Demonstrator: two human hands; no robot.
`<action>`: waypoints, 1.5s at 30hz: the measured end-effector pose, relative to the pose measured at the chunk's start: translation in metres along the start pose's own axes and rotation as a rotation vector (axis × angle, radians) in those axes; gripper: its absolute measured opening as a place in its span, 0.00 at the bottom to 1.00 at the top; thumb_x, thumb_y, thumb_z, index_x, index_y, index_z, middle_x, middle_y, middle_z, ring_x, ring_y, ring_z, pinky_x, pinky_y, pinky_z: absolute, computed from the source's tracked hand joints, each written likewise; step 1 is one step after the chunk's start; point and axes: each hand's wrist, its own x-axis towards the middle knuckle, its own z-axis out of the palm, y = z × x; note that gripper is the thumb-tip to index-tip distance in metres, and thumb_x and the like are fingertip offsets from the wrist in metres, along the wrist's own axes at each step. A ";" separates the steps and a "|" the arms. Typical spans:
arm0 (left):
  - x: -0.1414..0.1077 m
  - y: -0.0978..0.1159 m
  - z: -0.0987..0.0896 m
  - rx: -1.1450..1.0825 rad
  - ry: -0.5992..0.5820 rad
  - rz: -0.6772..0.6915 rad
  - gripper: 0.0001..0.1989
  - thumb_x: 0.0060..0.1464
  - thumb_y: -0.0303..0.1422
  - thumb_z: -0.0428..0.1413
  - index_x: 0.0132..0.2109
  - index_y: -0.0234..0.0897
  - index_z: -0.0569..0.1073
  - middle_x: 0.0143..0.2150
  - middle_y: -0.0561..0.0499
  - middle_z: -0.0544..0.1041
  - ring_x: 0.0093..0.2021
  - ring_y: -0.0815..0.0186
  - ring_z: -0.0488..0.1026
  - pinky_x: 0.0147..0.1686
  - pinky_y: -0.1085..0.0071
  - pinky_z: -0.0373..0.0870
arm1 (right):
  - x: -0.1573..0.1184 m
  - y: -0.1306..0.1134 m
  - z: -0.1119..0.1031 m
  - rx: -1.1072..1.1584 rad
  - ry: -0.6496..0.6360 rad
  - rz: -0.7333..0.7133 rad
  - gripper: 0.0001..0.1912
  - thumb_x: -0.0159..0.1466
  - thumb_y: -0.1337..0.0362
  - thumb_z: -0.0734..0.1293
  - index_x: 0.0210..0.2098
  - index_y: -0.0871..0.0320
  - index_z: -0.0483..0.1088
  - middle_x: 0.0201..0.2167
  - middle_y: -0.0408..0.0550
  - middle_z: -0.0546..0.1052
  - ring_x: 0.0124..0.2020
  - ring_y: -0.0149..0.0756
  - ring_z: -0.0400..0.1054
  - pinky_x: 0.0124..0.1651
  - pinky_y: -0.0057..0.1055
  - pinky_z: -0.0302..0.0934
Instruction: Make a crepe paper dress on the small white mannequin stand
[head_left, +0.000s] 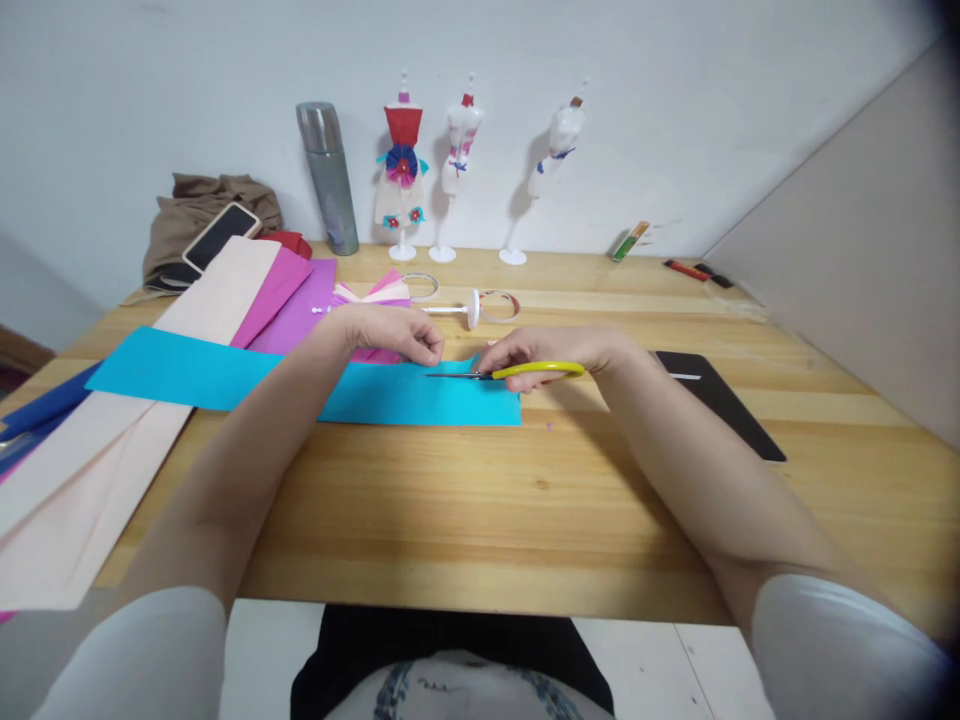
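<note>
A strip of bright blue paper lies lengthwise across the table in front of me. In my right hand is a pair of scissors with yellow handles, near the strip's right end. Their blades point left, over the upper part of the paper. My left hand is closed, thumb and fingers pinched at the strip's far edge, just beyond the blade tips. Behind that hand, a dress form lies on its side with a pink and purple paper piece around it.
Pale pink paper, magenta and purple sheets pile up at left. Three small dress forms and a grey flask stand by the wall. Tape rolls lie mid-table; a black flat object rests at right, a glue stick behind.
</note>
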 end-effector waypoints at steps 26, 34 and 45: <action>0.001 -0.002 -0.001 0.023 -0.032 0.000 0.12 0.48 0.40 0.62 0.30 0.35 0.74 0.26 0.55 0.70 0.29 0.69 0.64 0.31 0.71 0.60 | -0.005 -0.006 0.005 0.052 0.011 0.180 0.30 0.60 0.47 0.75 0.53 0.62 0.73 0.19 0.34 0.66 0.18 0.22 0.55 0.21 0.21 0.48; 0.001 -0.002 0.000 -0.001 -0.022 -0.027 0.11 0.47 0.39 0.62 0.32 0.35 0.74 0.27 0.55 0.70 0.30 0.69 0.65 0.32 0.72 0.62 | -0.005 -0.009 0.005 0.105 0.023 0.207 0.31 0.57 0.51 0.77 0.53 0.66 0.74 0.18 0.34 0.64 0.18 0.21 0.53 0.21 0.22 0.44; -0.003 -0.009 -0.005 0.011 -0.040 -0.040 0.15 0.46 0.42 0.64 0.35 0.34 0.77 0.30 0.54 0.75 0.32 0.68 0.69 0.35 0.71 0.64 | -0.003 -0.003 0.004 0.093 0.059 0.182 0.30 0.56 0.52 0.77 0.51 0.64 0.74 0.26 0.38 0.69 0.21 0.21 0.56 0.22 0.23 0.48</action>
